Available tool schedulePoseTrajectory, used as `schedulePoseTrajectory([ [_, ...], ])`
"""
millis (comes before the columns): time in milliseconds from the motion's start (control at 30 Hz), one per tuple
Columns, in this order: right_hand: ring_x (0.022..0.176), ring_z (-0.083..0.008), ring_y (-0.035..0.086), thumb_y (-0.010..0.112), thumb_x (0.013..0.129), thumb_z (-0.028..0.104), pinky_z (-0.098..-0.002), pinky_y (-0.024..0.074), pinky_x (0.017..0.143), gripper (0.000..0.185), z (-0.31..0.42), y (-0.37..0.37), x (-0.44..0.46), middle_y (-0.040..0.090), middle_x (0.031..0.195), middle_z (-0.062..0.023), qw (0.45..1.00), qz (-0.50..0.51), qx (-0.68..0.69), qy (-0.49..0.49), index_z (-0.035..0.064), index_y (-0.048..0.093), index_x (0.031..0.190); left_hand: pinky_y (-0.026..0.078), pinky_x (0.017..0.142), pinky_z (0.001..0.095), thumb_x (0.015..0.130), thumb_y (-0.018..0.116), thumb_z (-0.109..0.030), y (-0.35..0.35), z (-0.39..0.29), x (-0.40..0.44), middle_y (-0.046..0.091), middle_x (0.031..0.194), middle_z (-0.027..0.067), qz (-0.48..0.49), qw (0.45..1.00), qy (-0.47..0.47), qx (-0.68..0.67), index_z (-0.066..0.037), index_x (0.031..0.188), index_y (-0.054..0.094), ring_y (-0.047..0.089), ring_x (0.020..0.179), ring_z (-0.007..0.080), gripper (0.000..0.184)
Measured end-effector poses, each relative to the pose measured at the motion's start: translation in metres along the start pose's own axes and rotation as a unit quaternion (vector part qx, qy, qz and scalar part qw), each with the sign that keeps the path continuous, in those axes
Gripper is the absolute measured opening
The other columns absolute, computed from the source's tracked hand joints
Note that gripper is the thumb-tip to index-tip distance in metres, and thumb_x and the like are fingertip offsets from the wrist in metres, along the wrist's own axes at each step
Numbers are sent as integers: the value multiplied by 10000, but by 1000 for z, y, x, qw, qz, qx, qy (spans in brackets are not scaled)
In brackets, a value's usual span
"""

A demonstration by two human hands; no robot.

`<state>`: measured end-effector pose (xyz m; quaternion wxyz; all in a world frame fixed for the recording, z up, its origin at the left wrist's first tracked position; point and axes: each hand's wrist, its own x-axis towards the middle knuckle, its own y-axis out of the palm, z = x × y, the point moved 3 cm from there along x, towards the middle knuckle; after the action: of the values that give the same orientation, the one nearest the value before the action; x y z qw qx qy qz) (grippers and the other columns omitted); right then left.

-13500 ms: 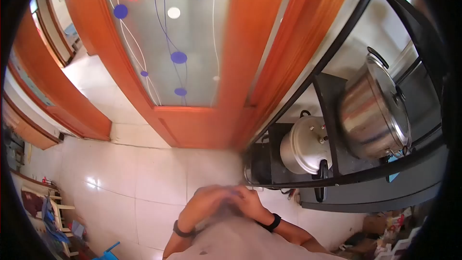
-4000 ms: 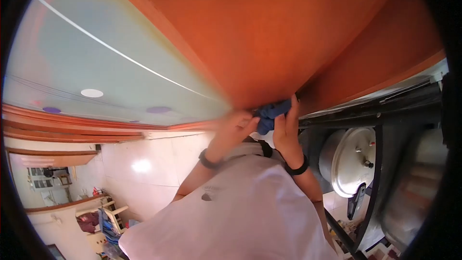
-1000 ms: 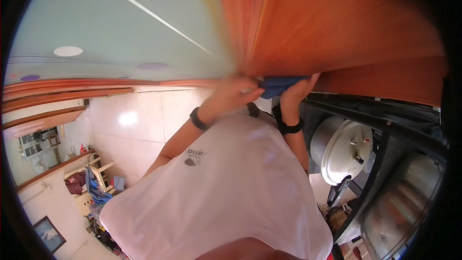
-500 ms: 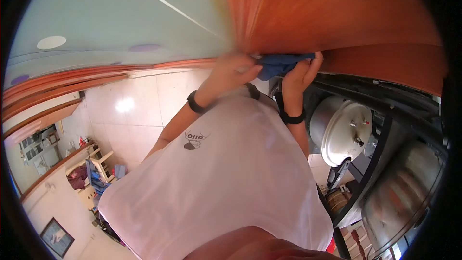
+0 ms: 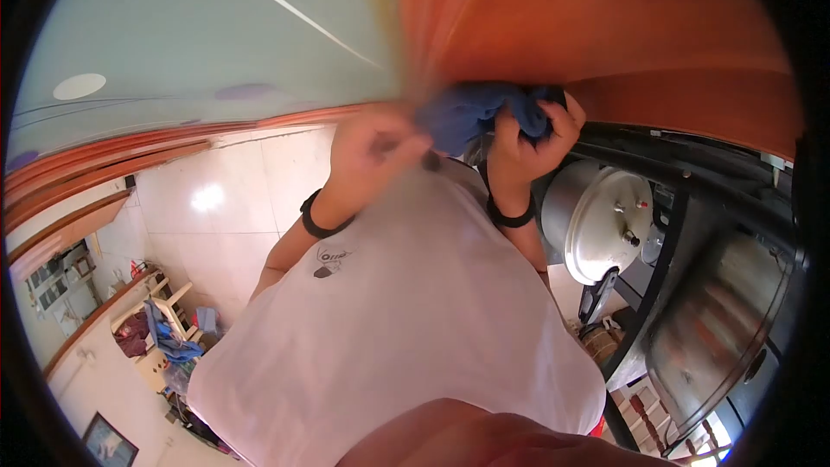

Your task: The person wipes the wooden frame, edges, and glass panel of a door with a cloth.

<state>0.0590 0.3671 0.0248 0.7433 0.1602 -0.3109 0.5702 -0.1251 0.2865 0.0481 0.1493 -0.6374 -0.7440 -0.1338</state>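
A crumpled dark blue cloth (image 5: 458,117) lies against the lower edge of an orange-brown wooden panel (image 5: 605,17). My right hand (image 5: 532,138) has its fingers curled into the right end of the cloth, bunching it. At the cloth's left end is my left hand (image 5: 372,156), blurred by motion, its fingers closed and its thumb along the cloth's edge. Part of that grip is smeared. Each wrist has a black band around it.
A pale blue-green panel (image 5: 216,26) with white and purple spots meets the wood at upper left. On the right, a metal pressure cooker (image 5: 605,225) stands on a dark rack near a metal basin (image 5: 718,320). Light floor tiles (image 5: 216,195) show at left.
My left hand has moved left and down, turning into a more closed shape. More of the blue cloth shows, now bunched up, and my right hand's fingers have curled into it.
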Motion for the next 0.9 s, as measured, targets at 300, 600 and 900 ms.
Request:
schedulePoseTrajectory([
  [300,977,-335,518,724,613,-5,-380,428,826,424,49,14,0,481,1109,-188,981,143,-24,-132,51,585,1010,431,890,359,785,595,96,-3,-10,1,492,1194,253,-47,985,139,87,-24,1151,414,540,1010,240,425],
  [600,966,-323,529,741,591,-35,-389,438,825,440,47,24,-5,485,1091,-170,972,132,-49,-186,58,604,998,499,666,264,774,571,137,-46,8,-20,590,923,120,-97,971,-72,208,-20,1167,455,608,744,168,439],
  [900,901,-307,533,786,503,59,-380,450,786,414,32,31,-13,499,1013,-125,990,68,-8,-125,95,653,893,294,1031,465,765,482,167,-27,-11,-13,375,1327,291,-25,993,106,44,-53,1213,404,367,1266,385,506],
])
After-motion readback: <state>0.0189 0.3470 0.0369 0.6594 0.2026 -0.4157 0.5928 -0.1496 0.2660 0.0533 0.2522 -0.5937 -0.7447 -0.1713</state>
